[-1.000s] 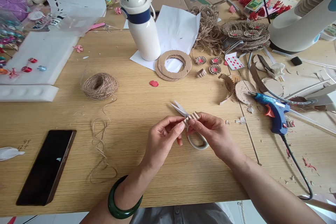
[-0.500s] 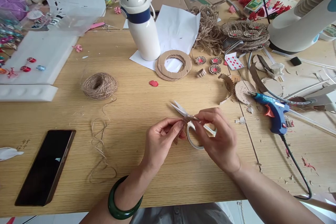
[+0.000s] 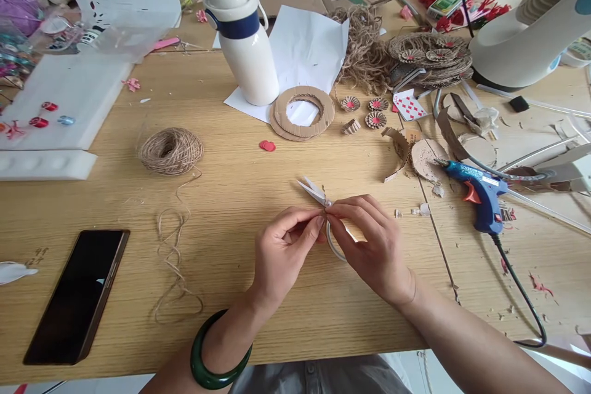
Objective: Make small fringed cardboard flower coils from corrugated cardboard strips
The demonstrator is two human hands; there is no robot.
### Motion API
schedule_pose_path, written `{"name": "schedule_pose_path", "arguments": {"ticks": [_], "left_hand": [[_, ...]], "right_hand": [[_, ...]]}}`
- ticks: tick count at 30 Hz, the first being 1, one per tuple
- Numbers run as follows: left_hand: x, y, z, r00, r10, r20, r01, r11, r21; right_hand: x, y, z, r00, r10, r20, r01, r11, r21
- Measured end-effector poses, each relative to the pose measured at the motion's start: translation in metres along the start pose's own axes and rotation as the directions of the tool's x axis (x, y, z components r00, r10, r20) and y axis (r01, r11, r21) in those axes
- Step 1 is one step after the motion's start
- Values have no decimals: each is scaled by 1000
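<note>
Both hands meet low in the centre of the head view, fingertips together. My left hand point(image 3: 289, 252), with a green bangle on its wrist, pinches a small brownish piece mostly hidden by the fingers. My right hand point(image 3: 369, 243) pinches at the same spot, where a thin dark brown end sticks up. Under the fingertips lie open-bladed scissors point(image 3: 314, 191) with pale handles, partly covered by my right hand. Beyond them are two red discs point(image 3: 267, 146) and cardboard rings point(image 3: 302, 130). A twine ball point(image 3: 170, 151) sits to the left, its loose strand trailing toward me.
A black phone point(image 3: 77, 295) lies at left. A white bottle point(image 3: 249, 55) stands behind the rings. Pleated rosettes point(image 3: 376, 120) and a playing card point(image 3: 409, 105) are back right. The blue glue gun point(image 3: 482, 194), its cable and cardboard scraps occupy the right side.
My right hand has shifted left and its fingertips now meet those of my left hand. A thin brown end now shows above them. The whole view has moved slightly.
</note>
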State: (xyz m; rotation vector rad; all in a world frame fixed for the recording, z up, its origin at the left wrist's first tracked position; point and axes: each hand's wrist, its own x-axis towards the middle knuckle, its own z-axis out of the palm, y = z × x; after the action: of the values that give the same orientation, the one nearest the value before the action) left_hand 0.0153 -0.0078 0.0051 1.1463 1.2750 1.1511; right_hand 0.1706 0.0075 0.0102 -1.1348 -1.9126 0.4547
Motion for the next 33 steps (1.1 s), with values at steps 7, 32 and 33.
{"name": "schedule_pose_path", "arguments": {"ticks": [7,32,33], "left_hand": [[-2,1,-1,982,186,-4,-181,959,219],[-3,2,2,999,-27,29,25,998,60],[-2,2,2,998,-55,26,55,998,27]], "right_hand": [[-1,-2,2,1000,27,-10,-27,999,24],[3,6,0,997,28,-73,-39,987,-153],[4,7,-1,994,50,-93,-63,988,-140]]}}
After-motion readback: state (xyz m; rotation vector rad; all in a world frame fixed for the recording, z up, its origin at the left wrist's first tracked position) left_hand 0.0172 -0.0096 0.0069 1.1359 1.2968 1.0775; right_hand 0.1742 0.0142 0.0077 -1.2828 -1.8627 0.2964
